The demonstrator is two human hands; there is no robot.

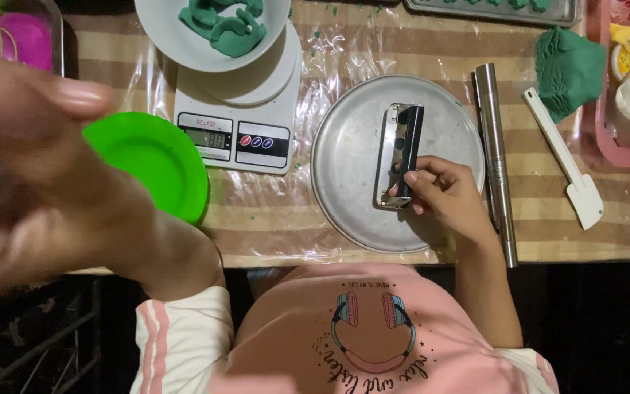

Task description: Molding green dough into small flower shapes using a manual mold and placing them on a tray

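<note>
My right hand [442,193] grips the near end of a shiny metal dough scraper [400,153] with a dark handle. The scraper lies on a round metal tray [344,197] at the table's middle. My left hand [30,168] is raised close to the camera at the left, large and blurred, over the edge of a bright green plate [158,160]. Nothing shows in it, and its fingers are too blurred to read.
A digital kitchen scale [238,135] carries a white bowl [176,44] of green dough pieces [227,29]. A steel rolling pin [495,153], a white spatula [566,164] and a green dough lump [566,69] lie to the right, beside a pink tray [614,146]. The table edge [329,259] is near.
</note>
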